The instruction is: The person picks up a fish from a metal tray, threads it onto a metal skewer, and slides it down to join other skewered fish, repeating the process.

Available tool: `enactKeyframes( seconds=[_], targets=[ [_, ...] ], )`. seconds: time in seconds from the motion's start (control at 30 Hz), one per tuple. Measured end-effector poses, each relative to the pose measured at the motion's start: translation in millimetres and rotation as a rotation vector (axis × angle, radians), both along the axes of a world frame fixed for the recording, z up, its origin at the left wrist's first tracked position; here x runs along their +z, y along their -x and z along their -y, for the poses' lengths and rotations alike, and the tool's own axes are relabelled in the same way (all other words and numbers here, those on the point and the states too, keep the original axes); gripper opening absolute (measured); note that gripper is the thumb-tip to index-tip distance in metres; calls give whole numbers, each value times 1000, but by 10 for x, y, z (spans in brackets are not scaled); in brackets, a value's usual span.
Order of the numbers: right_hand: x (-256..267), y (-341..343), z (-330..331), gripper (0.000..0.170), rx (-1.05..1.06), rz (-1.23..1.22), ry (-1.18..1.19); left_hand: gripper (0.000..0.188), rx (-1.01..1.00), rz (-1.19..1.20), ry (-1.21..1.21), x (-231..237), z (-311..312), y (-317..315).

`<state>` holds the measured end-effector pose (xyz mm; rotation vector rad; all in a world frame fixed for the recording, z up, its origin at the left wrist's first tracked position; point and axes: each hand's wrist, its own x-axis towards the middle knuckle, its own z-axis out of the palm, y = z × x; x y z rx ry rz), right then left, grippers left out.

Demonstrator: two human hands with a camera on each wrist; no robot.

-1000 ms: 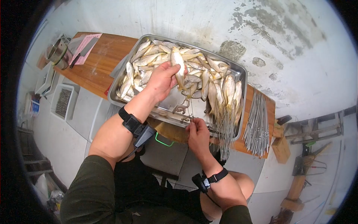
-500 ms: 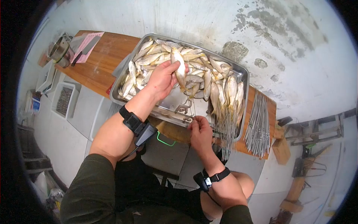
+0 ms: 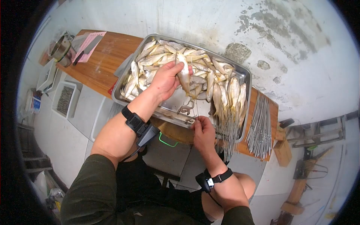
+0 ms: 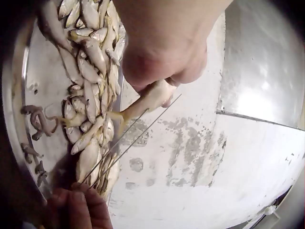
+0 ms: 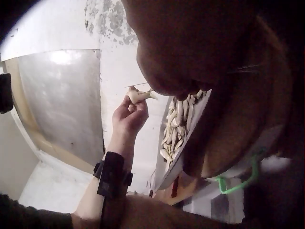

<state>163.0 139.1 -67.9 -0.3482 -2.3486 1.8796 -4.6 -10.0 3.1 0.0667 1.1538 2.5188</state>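
Note:
My left hand (image 3: 165, 81) grips a silvery-yellow fish (image 3: 183, 75) above the tray, its tail pointing down toward me. My right hand (image 3: 204, 134) pinches thin metal skewers by the tray's front edge. In the left wrist view two skewers (image 4: 143, 128) run from the right fingers up to the fish (image 4: 151, 99); one reaches its body, the other passes beside it. Whether the first has entered the flesh cannot be told. Many fish fill the metal tray (image 3: 245, 75), and skewered fish (image 3: 233, 92) lie at its right side. Dark entrails (image 3: 185, 108) lie on the tray's bare part.
On the wooden board (image 3: 101, 71) at left are a knife (image 3: 88, 48) and a metal pot (image 3: 62, 50). Loose skewers (image 3: 259, 125) lie on its right end. Below the tray is a round wooden block with a green handle (image 3: 167, 140). A white bin (image 3: 66, 99) stands left.
The tray and both hands appear slightly farther right in the head view. The left hand still grips the fish, now tilted a little differently, and the right hand still pinches the skewers.

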Motion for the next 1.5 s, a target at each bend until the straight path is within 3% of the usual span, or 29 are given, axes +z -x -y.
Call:
enactKeyframes(
  seconds=[0.53, 1.13, 1.27, 1.33, 1.5],
  targets=[
    [-11, 31, 8, 16, -12, -8, 30, 22, 99, 4, 50, 29, -29, -10],
    [112, 76, 83, 15, -45, 55, 244, 22, -32, 21, 74, -47, -113, -84],
    [181, 112, 43, 17, -58, -3, 107, 24, 8, 78, 167, -63, -142, -141],
    [167, 129, 12, 19, -77, -18, 25, 25, 80, 126, 346, -52, -194, -231],
    [308, 121, 84, 20, -72, 14, 43, 22, -30, 67, 323, -77, -205, -345]
  ],
)
